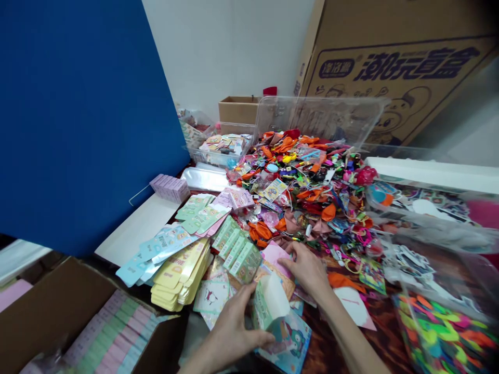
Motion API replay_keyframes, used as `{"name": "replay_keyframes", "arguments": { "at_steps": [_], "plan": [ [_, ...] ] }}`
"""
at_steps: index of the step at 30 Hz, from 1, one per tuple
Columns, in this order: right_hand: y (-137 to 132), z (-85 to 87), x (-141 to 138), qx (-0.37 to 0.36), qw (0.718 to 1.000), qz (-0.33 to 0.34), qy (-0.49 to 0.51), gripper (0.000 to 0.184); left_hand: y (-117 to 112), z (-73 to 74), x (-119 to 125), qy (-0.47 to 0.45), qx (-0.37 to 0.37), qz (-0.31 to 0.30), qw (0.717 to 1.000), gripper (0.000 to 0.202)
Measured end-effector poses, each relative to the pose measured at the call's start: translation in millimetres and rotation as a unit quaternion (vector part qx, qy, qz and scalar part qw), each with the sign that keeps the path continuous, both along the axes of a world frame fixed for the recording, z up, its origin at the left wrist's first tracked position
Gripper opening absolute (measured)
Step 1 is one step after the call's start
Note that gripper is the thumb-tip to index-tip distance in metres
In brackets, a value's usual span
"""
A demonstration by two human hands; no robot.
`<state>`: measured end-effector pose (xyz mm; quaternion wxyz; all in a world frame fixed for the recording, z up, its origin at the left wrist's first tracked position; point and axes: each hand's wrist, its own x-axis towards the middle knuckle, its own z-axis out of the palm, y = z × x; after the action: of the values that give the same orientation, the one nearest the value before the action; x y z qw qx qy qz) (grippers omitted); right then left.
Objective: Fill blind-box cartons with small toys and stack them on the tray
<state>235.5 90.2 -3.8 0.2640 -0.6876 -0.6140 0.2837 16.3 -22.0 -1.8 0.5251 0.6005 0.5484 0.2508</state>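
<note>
My left hand (237,324) grips a small green carton (265,306) with its top open, showing a white inside. The thumb is on the near side of it and the fingers on the far side. My right hand (307,267) is just beyond the carton, thumb and forefinger pinched at the edge of a pink card (276,255). Beside the left hand stands a row of closed green boxes (236,252). A blue card with a cartoon figure (290,340) lies under the carton, and a white card with a drawing (211,297) is to its left.
A large heap of small toys and balloons (296,182) covers the middle. Flattened yellow cartons (179,275) and blue cartons (156,254) lie left. A cardboard box of packed cartons (113,332) is at lower left, a clear bin of bright pieces (448,332) at lower right.
</note>
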Motion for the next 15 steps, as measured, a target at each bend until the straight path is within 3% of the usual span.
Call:
{"name": "replay_keyframes", "arguments": {
  "at_steps": [8,15],
  "plan": [
    [18,-1.3,1,-0.002,0.995,0.082,-0.055,0.018,1,-0.6,1,-0.025,0.019,0.005,1.0,0.1],
    [41,-1.7,7,0.022,0.993,0.118,-0.003,0.029,-2,-9.9,-1,-0.043,0.072,-0.002,0.997,0.099]
  ]
}}
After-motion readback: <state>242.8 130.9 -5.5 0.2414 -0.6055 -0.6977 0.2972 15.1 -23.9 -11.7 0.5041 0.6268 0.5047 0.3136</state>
